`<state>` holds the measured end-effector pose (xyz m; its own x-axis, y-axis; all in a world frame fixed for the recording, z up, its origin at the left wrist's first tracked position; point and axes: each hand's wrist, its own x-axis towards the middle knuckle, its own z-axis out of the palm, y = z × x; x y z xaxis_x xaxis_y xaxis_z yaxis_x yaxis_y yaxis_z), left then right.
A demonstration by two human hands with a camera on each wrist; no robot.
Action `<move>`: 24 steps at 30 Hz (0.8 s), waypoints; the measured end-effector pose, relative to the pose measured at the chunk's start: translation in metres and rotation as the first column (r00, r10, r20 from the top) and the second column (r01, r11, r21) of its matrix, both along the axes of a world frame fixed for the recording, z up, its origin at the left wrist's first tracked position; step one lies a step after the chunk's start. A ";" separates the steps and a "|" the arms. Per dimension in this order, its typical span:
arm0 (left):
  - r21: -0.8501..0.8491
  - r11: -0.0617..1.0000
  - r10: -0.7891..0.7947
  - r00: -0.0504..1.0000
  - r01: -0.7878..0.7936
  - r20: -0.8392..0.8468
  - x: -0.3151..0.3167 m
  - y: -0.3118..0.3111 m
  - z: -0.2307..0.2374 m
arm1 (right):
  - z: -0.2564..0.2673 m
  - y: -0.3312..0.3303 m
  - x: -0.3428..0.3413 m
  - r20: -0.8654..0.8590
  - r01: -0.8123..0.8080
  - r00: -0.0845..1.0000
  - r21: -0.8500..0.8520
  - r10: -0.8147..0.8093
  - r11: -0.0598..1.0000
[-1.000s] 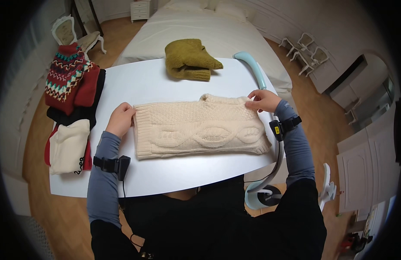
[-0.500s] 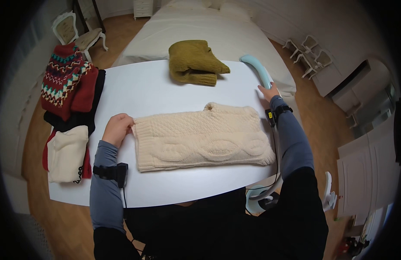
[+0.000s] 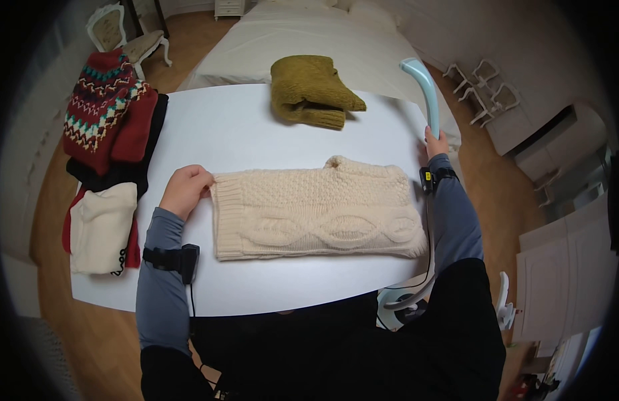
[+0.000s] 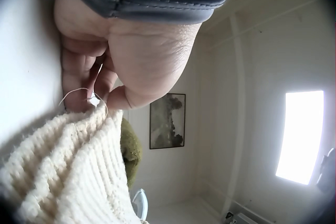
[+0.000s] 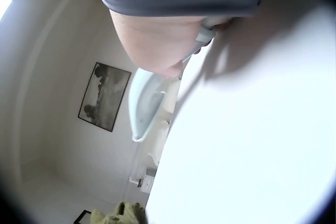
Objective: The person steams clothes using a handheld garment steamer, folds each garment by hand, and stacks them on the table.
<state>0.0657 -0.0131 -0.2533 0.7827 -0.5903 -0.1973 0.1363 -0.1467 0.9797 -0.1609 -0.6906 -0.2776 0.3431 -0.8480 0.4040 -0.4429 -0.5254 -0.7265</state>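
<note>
A folded cream cable-knit sweater (image 3: 323, 214) lies across the white table (image 3: 216, 127). At its left end my left hand (image 3: 187, 190) pinches the corner of the ribbed edge. In the left wrist view the thumb and fingertips meet at that knit (image 4: 79, 166), beside thin loose threads. Beyond the sweater's right end, my right hand (image 3: 437, 145) grips the handle of a light blue garment steamer (image 3: 426, 93), its head pointing up and away from me. The right wrist view shows the steamer head (image 5: 143, 106) beyond the hand, partly hidden by it.
A folded olive sweater (image 3: 309, 93) sits at the table's far edge. Along the left side are a patterned red sweater (image 3: 99, 113), black cloth (image 3: 156, 134) and a folded white garment (image 3: 103, 227). The steamer's base (image 3: 399, 301) stands below the table's right front corner. A bed (image 3: 302, 40) is behind.
My right hand has left the cream sweater's far right corner, taken hold of the steamer by its handle and raised it. The left hand has kept its pinch on the ribbed edge.
</note>
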 end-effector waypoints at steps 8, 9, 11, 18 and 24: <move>0.012 1.000 0.023 1.000 -0.024 0.010 -0.003 -0.001 0.004 | 0.091 0.090 -0.097 0.250 -0.364 0.919 0.236 0.305 0.901; 0.008 1.000 0.022 1.000 -0.022 0.006 -0.003 -0.001 0.003 | 0.106 0.101 -0.111 0.215 -0.454 0.888 0.255 0.408 0.854; -0.029 0.999 0.027 1.000 -0.027 -0.009 -0.003 -0.001 0.002 | 0.134 0.125 -0.137 0.084 -0.460 0.887 0.212 0.453 0.862; -0.034 0.999 0.029 0.999 -0.028 0.020 0.000 -0.002 -0.005 | 0.211 0.233 -0.161 -0.323 -0.716 0.611 0.164 0.722 0.679; -0.025 0.999 -0.026 0.999 0.027 0.023 0.005 0.000 -0.008 | 0.232 0.293 -0.132 -0.460 -0.769 0.500 0.155 0.734 0.621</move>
<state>0.0702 -0.0127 -0.2611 0.7708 -0.6155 -0.1642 0.1102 -0.1250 0.9860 -0.2926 -0.3975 -0.0456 0.9846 -0.1627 0.0640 -0.1075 -0.8519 -0.5126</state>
